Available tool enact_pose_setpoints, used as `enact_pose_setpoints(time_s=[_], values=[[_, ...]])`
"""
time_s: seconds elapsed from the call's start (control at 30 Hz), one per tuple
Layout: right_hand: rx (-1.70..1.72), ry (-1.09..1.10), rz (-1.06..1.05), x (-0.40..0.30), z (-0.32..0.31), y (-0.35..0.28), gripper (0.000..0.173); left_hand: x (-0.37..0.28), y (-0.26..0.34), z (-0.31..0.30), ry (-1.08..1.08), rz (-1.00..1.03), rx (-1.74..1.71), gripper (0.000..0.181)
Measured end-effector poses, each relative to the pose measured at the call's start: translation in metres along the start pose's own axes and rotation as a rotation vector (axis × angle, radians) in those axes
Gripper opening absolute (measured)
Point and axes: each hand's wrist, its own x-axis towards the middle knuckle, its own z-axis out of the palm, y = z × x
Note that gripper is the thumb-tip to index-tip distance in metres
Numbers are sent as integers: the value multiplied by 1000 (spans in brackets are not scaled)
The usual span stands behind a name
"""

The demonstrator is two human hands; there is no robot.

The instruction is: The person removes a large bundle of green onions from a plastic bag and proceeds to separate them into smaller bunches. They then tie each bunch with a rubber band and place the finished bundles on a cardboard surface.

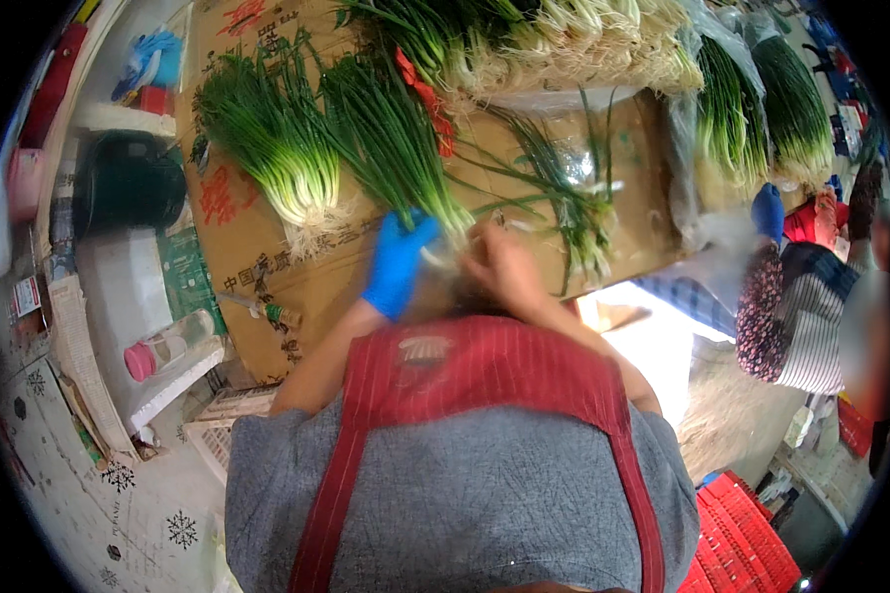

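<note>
My left hand (404, 256), in a blue glove, is closed round a bunch of green onions (393, 141) near its pale lower ends. Bare and blurred by motion, my right hand (500, 256) is at the root end of that bunch; whether its fingers pinch anything cannot be told. Left of the held bunch lies another bunch of green onions (289, 148), roots towards me. Loose green onion stalks and leaves (582, 215) are scattered to the right of my right hand. A red strip (426, 104) lies beside the held bunch's leaves. Cardboard (326, 289) covers the surface beneath.
A large pile of green onions (578, 44) lies on plastic at the back. More bundles (790, 111) stand at the right, near a co-worker's blue-gloved hand (767, 211). A pink-capped bottle (167, 345) lies on the left shelf. A knife-like tool (256, 304) rests at the cardboard's left.
</note>
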Motion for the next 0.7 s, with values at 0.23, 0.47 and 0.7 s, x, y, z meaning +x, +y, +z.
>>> enact_pose_setpoints(time_s=[0.23, 0.47, 0.7], values=[[-62, 7, -312, -2, 13, 7, 29, -5, 5, 11, -14, 29, -5, 24], [130, 128, -162, 7, 18, 20, 28, -6, 1, -2, -44, 17, -52, 31], [83, 136, -199, 17, 25, 12, 27, -2, 3, 7, 63, 80, 296, 30]])
